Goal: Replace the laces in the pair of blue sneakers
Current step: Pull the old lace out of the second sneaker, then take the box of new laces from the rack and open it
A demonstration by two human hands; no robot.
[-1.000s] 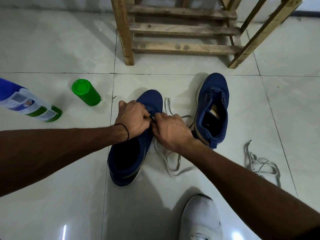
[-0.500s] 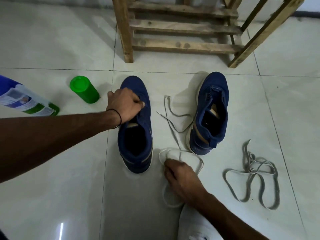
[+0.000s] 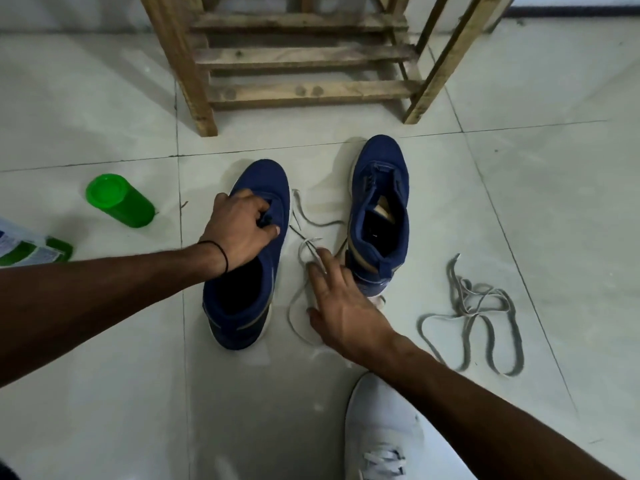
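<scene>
Two blue sneakers stand on the tiled floor, toes pointing away from me, both without laces. My left hand (image 3: 239,230) grips the tongue area of the left sneaker (image 3: 249,292). The right sneaker (image 3: 381,188) stands apart, its opening empty. Between them lies a white lace (image 3: 304,216) in loose loops. My right hand (image 3: 343,306) reaches over this lace with fingers spread, fingertips touching a strand near the right sneaker's heel. A grey lace (image 3: 474,313) lies tangled on the floor at the right.
A wooden rack (image 3: 294,57) stands just beyond the sneakers. A green cylinder (image 3: 119,200) lies at the left, with a labelled bottle (image 3: 34,249) at the left edge. My foot in a white shoe (image 3: 381,431) rests at the bottom.
The left sneaker was set straight and my left hand kept hold of it. My right hand let go, dropped back to the white lace, and now moves forward over it with fingers spread.
</scene>
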